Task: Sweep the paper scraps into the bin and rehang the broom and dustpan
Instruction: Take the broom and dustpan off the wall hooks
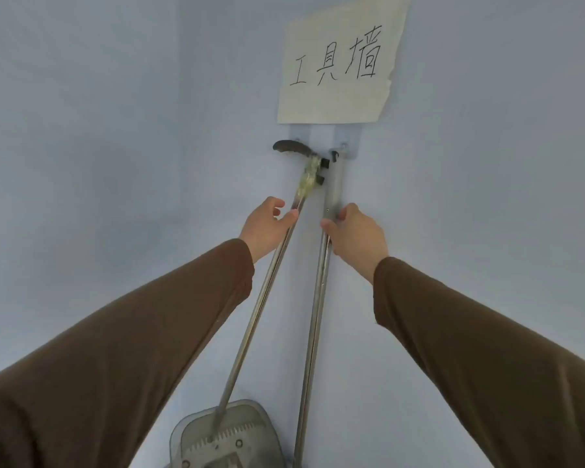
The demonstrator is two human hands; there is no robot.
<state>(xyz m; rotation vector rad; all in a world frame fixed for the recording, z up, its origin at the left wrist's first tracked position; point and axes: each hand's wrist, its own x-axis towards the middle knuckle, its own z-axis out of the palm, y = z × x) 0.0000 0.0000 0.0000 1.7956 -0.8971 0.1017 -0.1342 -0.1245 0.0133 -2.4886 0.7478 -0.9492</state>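
The long silver metal dustpan handle (260, 298) runs slantwise up the pale blue wall (115, 130), and the left hand (265, 226) grasps it high up, thumb and fingers curled round the pole. Above that hand the pole carries a wrap of yellowed tape and ends in a dark curved grip (293, 147), which lies against a small pale wall hook plate (299, 131); whether the grip actually sits on the hook cannot be told. Far below the left hand, at the bottom edge of view, the grey translucent plastic dustpan (223, 437) with its toothed comb ridge hangs or stands close to the wall.

Just beside the left hand, to its right, the straight silver-grey metal broom handle (313, 332) stands nearly upright against the wall. The right hand (355, 234) holds it, thumb on the near side and fingers wrapped behind the pole. Above this hand the handle's grey top reaches a second pale hook plate (347, 136). The broom head is out of view below.

Both arms wear brown long sleeves (132, 349). Above both hands and the hooks, a cream paper sign (338, 59) with black handwritten characters is stuck to the wall.
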